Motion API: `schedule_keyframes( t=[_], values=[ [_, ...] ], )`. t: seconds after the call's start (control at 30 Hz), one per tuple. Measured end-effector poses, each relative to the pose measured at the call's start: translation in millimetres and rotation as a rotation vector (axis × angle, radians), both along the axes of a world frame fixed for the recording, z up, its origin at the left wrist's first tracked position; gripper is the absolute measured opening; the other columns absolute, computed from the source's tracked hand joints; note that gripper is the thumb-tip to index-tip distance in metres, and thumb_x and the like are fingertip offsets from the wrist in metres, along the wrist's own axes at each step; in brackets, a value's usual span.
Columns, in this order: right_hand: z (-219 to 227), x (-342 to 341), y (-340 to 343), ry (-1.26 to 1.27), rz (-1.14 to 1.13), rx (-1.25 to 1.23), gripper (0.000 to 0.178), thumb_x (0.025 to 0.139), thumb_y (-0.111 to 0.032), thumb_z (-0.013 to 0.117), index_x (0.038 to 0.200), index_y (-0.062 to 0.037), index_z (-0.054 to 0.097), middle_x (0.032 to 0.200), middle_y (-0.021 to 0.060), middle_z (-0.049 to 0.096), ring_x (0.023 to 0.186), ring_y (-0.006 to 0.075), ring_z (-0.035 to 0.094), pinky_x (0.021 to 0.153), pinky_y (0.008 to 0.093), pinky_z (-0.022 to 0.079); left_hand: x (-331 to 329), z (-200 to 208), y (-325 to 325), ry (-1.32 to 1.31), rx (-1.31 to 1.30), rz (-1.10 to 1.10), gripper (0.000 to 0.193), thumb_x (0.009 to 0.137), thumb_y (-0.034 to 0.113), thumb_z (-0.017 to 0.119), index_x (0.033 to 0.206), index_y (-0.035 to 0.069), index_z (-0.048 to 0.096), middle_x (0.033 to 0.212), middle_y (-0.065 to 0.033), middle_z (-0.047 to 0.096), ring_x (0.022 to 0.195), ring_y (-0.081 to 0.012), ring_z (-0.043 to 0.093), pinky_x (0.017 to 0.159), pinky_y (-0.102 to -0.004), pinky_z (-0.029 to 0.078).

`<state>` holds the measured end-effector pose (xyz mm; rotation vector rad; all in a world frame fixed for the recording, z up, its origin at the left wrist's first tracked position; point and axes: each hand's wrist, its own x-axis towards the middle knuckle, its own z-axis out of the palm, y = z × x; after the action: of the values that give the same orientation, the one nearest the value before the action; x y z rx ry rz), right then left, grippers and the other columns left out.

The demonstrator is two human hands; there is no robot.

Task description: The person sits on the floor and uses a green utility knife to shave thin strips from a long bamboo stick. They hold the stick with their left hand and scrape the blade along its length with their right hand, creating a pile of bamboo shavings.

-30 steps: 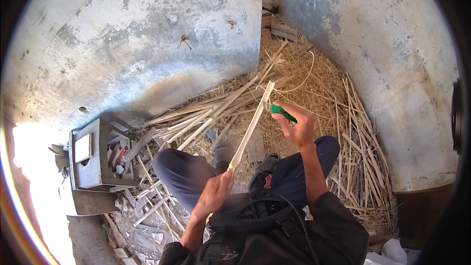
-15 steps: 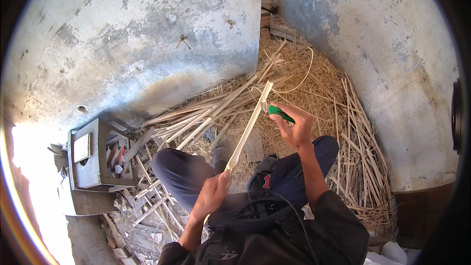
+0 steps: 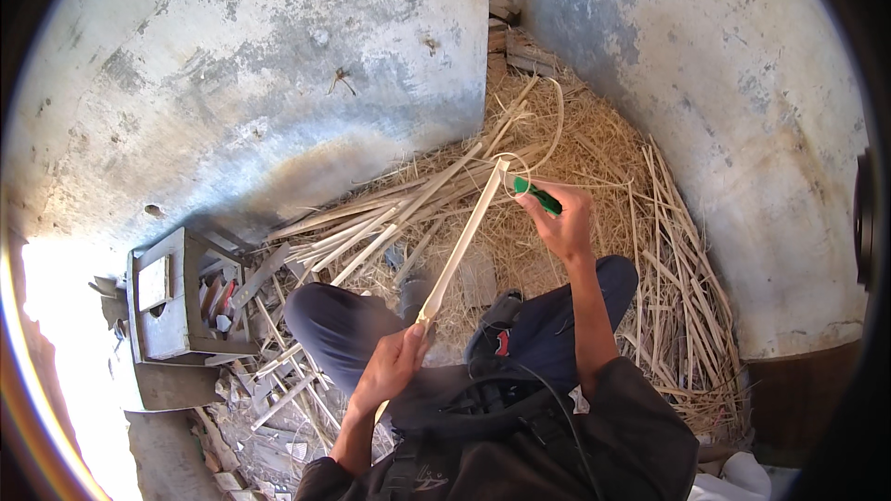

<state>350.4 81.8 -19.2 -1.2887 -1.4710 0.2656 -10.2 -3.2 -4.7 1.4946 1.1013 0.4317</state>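
A long pale bamboo strip (image 3: 466,241) slants up and away from my lap. My left hand (image 3: 392,366) is closed round its near part, and a short length shows below the wrist. At the strip's far end my right hand (image 3: 564,224) grips a green-handled knife (image 3: 540,197); its blade is too small to make out. Thin curled shavings (image 3: 561,116) loop round the strip's tip and rise beyond the knife. Both hands are above my bent, dark-trousered legs.
Straw-like shavings (image 3: 594,167) cover the floor ahead. Long split strips (image 3: 408,213) lie at the far left, and many more thin strips (image 3: 687,315) along the right wall. A worn wooden box (image 3: 176,292) with things inside stands at left. Peeling walls (image 3: 306,46) enclose the corner.
My right hand and knife have shifted slightly up and right, by the strip's tip. The strip and left hand have moved a little left. The curled shaving has changed its loop.
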Motion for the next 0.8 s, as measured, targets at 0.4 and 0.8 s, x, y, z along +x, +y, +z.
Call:
schedule_keyframes(
  t=[0.4,0.8],
  values=[
    [-29.1,-32.3,-17.0,0.607,0.32,-0.186,0.053,0.12,-0.047,0.046,0.131,0.0014,0.064,0.073,-0.0046,0.043,0.056,0.0039,0.033,0.051,0.023,0.029,5.7,-3.9,5.8,-0.16,-0.252,0.014,0.055,0.123,0.046,0.037,0.083,0.01,0.049,0.063,0.0053,0.044,0.05,-0.0047,0.043,0.049,-0.025,0.037],
    [-37.4,-40.9,-38.3,0.997,0.595,-0.208,0.055,0.118,-0.056,0.043,0.122,-0.0048,0.063,0.069,-0.0031,0.04,0.053,0.0061,0.031,0.051,0.0257,0.028,12.0,-6.9,17.9,-0.089,-0.105,0.029,0.056,0.123,0.044,0.037,0.081,0.009,0.05,0.064,0.0042,0.046,0.051,-0.0058,0.045,0.051,-0.0266,0.039]
  ],
)
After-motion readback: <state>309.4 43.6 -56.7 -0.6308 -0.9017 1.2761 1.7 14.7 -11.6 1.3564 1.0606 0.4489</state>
